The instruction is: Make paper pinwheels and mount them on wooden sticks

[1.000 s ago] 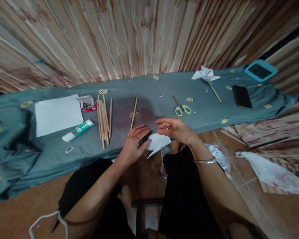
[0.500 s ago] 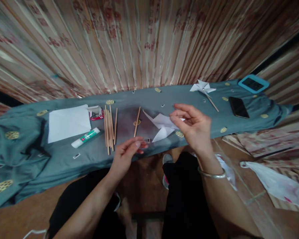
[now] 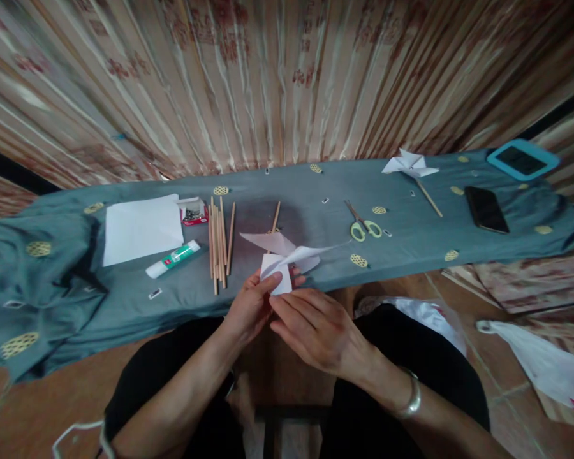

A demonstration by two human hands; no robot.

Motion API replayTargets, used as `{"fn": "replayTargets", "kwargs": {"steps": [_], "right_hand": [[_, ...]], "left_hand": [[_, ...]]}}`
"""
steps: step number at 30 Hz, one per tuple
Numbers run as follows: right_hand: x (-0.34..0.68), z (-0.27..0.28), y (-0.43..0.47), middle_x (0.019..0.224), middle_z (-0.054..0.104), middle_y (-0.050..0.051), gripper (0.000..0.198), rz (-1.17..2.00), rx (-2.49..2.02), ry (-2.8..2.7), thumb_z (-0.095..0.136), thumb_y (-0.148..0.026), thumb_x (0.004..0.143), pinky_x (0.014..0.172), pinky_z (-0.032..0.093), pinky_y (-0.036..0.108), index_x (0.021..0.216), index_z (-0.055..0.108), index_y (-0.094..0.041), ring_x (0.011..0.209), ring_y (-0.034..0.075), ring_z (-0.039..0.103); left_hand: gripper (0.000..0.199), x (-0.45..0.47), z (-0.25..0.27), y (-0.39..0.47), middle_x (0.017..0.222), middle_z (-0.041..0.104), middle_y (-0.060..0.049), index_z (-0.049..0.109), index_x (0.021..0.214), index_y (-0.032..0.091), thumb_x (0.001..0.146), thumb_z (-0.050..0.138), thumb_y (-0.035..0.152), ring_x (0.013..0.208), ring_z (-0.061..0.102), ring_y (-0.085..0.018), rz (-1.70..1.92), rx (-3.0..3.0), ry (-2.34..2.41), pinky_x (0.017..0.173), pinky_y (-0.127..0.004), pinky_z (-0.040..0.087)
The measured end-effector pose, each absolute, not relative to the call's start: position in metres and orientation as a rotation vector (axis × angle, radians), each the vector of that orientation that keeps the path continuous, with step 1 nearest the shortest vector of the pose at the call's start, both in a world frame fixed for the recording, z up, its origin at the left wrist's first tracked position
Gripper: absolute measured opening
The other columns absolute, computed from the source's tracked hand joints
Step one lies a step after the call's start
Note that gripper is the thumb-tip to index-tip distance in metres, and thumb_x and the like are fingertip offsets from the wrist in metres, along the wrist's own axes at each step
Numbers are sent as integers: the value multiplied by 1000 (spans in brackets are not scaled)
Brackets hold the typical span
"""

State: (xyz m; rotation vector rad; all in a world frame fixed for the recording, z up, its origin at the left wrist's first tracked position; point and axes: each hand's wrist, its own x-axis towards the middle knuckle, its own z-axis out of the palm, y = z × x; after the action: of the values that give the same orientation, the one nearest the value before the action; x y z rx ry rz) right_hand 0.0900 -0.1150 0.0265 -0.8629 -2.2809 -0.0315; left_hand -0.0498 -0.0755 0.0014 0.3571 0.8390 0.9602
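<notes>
My left hand [image 3: 253, 303] pinches a white paper pinwheel [image 3: 280, 258] near the table's front edge, its thumb on top of one folded flap. The cut blades fan out away from me. Close against it, my right hand [image 3: 318, 325] has its fingers together, with the tips at the pinwheel's lower corner; the exact grip there is partly hidden. Behind the pinwheel lies a single wooden stick [image 3: 276, 215], partly covered by the paper. Several more wooden sticks [image 3: 219, 245] lie in a bunch to the left.
On the cloth-covered table [image 3: 306, 191], white paper sheets [image 3: 143, 229], a small red box of metal pins [image 3: 192, 212] and a glue stick [image 3: 173, 259] lie left. Scissors [image 3: 362, 223], a finished pinwheel [image 3: 411, 167], a phone [image 3: 486, 209] and a blue-framed device [image 3: 523, 160] lie right.
The pinwheel has come off the table toward me and to the left, into my left hand. My right hand has moved left and down to meet it, uncovering the scissors.
</notes>
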Motion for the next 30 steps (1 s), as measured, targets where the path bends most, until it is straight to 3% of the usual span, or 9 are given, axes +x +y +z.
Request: {"fn": "replayTargets", "kwargs": {"steps": [4,7,11,16,19,21,24,26,30], "right_hand": [[100,53,-125,94,75,9,24,143,-877,-2159,60,-20,90,84,56,32,112,59,-11,88,19,69],[114,66,-127,88,74,4,19,557,-1000,-2082,60,-32,92,72,54,28,105,63,-18,80,15,68],[130,57,-113,90,75,4,40,1217,-1181,-2047,59,-54,88,71,53,27,107,68,-20,81,16,70],[151,45,-90,79,75,6,50,1554,-1181,-1800,51,-61,89,59,53,24,91,72,-16,67,14,68],[160,48,-85,79,75,5,34,1396,-1224,-1671,59,-51,89,60,55,26,89,72,-18,67,15,68],[157,48,-82,103,75,6,29,1042,-1298,-1640,68,-43,84,82,57,35,105,70,-23,93,20,70],[144,44,-77,147,49,9,54,718,-1296,-1781,73,-38,81,112,39,48,131,56,-28,137,26,44],[136,42,-75,156,35,9,57,661,-1285,-1880,72,-37,81,115,34,50,134,52,-28,145,27,32],[129,39,-73,157,32,12,46,667,-1261,-1951,72,-38,81,115,36,48,124,58,-25,146,27,31]], "left_hand": [[34,-54,2,-75,84,77,-8,71,99,12,66,79,17,78,74,-21,1000,391,876,70,-26,59],[35,-60,8,-73,87,77,-7,72,98,14,65,80,17,76,73,-19,1048,432,911,70,-25,59],[36,-69,17,-71,86,78,-5,75,94,16,60,85,21,73,72,-16,1111,486,908,73,-23,58],[34,-77,18,-70,89,78,-5,77,90,17,58,87,22,76,72,-17,1143,528,877,76,-26,58],[33,-79,16,-70,89,78,-6,77,90,17,59,87,22,75,72,-17,1142,576,872,77,-27,57],[32,-80,16,-71,87,78,-6,77,90,16,60,86,24,74,72,-18,1128,622,860,77,-29,57],[33,-79,17,-72,87,78,-7,77,92,16,62,86,26,78,72,-20,1087,688,847,81,-32,56],[33,-78,17,-73,88,78,-7,78,93,16,63,85,27,82,72,-22,1051,733,847,85,-34,55],[29,-77,16,-76,82,78,-6,78,90,17,65,84,30,87,72,-26,998,820,880,83,-35,54]]}}
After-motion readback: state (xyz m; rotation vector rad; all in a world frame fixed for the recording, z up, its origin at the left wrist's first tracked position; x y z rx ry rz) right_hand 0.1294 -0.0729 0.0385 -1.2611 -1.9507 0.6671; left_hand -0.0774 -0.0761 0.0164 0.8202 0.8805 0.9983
